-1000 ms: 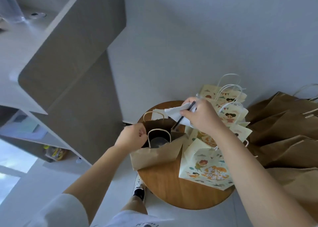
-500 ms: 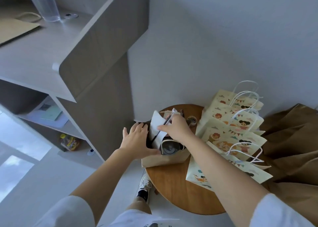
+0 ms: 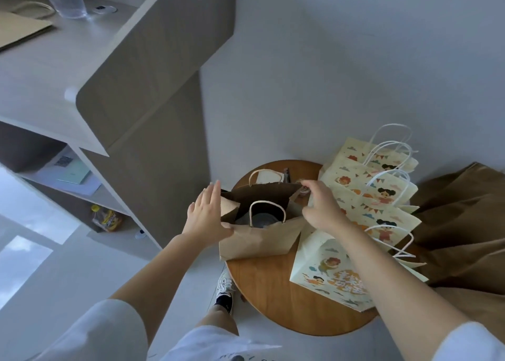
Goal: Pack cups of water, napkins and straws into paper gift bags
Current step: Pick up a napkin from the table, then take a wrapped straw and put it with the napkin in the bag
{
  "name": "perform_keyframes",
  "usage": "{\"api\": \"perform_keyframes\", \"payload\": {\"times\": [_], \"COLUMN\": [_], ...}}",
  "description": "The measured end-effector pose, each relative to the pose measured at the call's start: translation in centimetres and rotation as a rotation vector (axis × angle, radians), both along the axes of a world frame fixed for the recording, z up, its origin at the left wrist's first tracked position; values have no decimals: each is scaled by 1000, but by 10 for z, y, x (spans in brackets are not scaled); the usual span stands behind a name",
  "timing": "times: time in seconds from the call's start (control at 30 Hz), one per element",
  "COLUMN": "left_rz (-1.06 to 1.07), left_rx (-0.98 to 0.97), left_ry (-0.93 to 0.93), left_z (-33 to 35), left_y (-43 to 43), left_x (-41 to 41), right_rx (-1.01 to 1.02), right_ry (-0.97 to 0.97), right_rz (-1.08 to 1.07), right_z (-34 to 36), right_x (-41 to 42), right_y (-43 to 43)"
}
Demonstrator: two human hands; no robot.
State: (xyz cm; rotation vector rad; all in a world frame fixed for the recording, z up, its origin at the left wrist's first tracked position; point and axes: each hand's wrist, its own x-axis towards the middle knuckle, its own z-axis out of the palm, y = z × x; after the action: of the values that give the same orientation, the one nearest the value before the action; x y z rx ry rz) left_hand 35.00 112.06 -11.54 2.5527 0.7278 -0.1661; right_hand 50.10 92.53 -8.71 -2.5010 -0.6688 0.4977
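Bag mouth held at both sides

The brown bag (image 3: pixel 259 240) is stood open at ten o'clock on the round bench (image 3: pixel 273 292), with the cup (image 3: pixel 263 220) seen from above inside it. The left hand (image 3: pixel 206 215) is laid flat against the bag's nine o'clock side, its fingers (image 3: pixel 211 196) straight and gripping nothing. The right hand (image 3: pixel 321 210) is set at three o'clock, its fingers (image 3: pixel 311 213) curled about the rim. No napkin or straw can be made out inside (the interior is dark). Squaring of the bag's mouth is judged to be the step. The sides should be pressed inward evenly and lightly, so that the cup is not tipped. The printed bags (image 3: pixel 377 196), stacked from one to four o'clock, are best left undisturbed.
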Motion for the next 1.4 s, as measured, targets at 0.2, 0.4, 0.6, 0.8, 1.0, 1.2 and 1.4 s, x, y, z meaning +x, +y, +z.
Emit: {"api": "perform_keyframes", "payload": {"times": [0.2, 0.4, 0.6, 0.8, 1.0, 1.2, 1.4], "left_rz": [-28, -164, -248, -224, -362, -486, -481], "left_rx": [-79, -15, -149, -561, -541, -427, -490], "left_ry": [-47, 29, 134, 345, 390, 395, 443], "left_z": [-8, -3, 13, 26, -17, -85, -130], "left_y": [3, 18, 40, 66, 57, 40, 38], "left_x": [23, 38, 81, 143, 240, 303, 327], "right_rx": [-529, -488, -547, -330, -168, -178, -127], "right_ry": [-245, -247, -25, 524, 437, 374, 330], "right_rz": [381, 357, 366, 108, -265, -529, -829], "right_z": [-12, -18, -9, -2, -53, -125, -180], "right_x": [0, 16, 37, 85, 136, 178, 211], "right_y": [-2, 9, 14, 29, 63, 80, 90]}}
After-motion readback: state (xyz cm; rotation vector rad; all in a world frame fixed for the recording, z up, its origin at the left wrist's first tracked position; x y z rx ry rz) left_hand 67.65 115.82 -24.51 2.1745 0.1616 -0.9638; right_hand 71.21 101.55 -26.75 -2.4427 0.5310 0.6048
